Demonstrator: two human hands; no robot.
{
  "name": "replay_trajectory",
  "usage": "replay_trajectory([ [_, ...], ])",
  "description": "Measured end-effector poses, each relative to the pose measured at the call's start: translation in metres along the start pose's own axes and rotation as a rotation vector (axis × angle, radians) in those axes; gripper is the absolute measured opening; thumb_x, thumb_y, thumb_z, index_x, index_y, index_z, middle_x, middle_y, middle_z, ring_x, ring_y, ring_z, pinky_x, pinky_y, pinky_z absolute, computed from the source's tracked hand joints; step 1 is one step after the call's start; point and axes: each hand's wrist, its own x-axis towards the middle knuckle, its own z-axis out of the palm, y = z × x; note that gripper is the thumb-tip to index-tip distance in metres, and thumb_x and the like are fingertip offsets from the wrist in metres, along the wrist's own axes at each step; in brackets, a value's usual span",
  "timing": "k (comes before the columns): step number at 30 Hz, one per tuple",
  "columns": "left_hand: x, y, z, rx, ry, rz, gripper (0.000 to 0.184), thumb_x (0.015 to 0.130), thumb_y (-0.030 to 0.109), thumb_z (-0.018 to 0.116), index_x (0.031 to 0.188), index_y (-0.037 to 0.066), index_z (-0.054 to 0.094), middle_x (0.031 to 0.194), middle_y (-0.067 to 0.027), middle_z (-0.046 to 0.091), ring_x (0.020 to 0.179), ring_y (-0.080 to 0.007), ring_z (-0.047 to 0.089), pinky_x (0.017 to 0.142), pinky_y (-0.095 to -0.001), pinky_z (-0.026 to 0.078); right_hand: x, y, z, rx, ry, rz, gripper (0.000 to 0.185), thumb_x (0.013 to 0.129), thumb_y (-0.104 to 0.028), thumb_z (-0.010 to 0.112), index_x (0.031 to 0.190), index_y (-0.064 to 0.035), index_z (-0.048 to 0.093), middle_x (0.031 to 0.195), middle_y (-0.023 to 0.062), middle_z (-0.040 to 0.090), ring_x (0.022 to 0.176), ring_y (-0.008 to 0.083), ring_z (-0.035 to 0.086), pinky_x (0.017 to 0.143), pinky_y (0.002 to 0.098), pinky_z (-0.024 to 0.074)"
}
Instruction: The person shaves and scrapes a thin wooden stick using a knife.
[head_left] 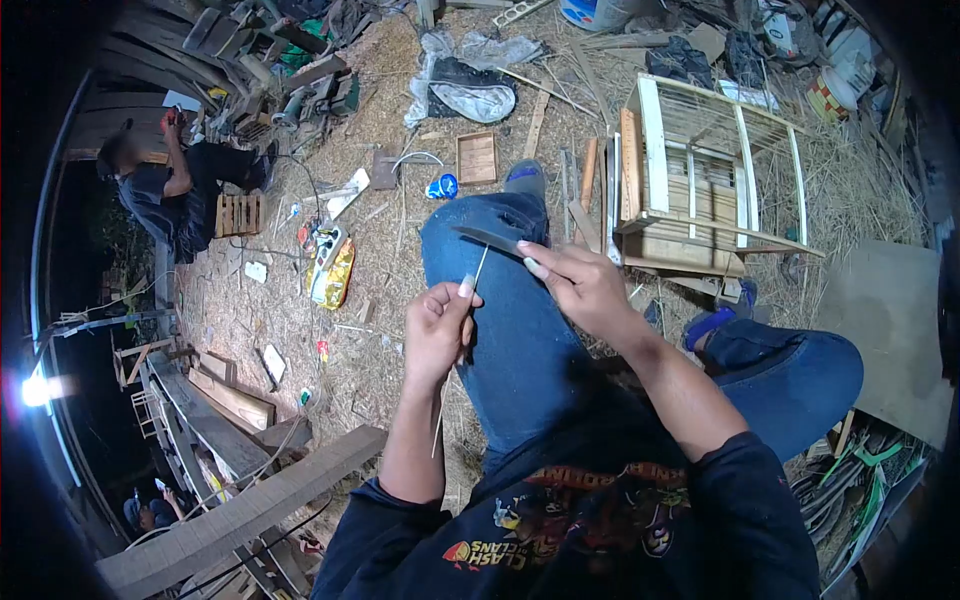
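Looks like a rough, makeshift woodworking shop to me, with a dirt floor covered in wood shavings and straw-like debris. There's a slatted wooden frame on its side, a shallow wooden tray on the ground, and loose boards piled up near a thick timber beam. Coiled cables sit in one corner, and a bright lamp glows against the dark at the edge. Someone else is sitting off to the side, near a small slatted wooden crate.
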Motion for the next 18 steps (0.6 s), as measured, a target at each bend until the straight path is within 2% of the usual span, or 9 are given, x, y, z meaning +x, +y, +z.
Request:
replay_trajectory([
  [1,-0.001,-0.001,-0.001,-0.013,-0.014,-0.013,0.034,0.108,0.029,0.064,0.087,0.002,0.067,0.051,0.0024,0.051,0.038,-0.0047,0.039,0.037,-0.0241,0.026,-0.001,0.005,0.008,0.01,0.045,-0.063,0.03,0.098,-0.022,0.072,0.127,-0.0238,0.078,0.072,0.0087,0.062,0.063,0.0257,0.062,0.055,0.0407,0.0487],
  [14,0.004,0.0,-0.001,0.043,-0.046,0.017,0.034,0.106,0.026,0.066,0.083,0.002,0.065,0.051,0.0015,0.052,0.039,-0.0052,0.041,0.039,-0.0245,0.028,0.002,-0.001,0.011,-0.036,-0.015,-0.088,0.031,0.097,-0.023,0.073,0.127,-0.0293,0.078,0.072,0.009,0.061,0.062,0.0302,0.063,0.056,0.0428,0.0507],
  [18,0.006,-0.007,-0.004,0.029,-0.049,0.045,0.034,0.106,0.026,0.066,0.082,0.002,0.065,0.051,0.0017,0.052,0.039,-0.0053,0.041,0.04,-0.0245,0.028,0.004,0.004,0.011,-0.09,-0.014,-0.108,0.03,0.098,-0.021,0.069,0.125,-0.0314,0.078,0.071,0.0089,0.06,0.061,0.0305,0.062,0.054,0.042,0.051],
])
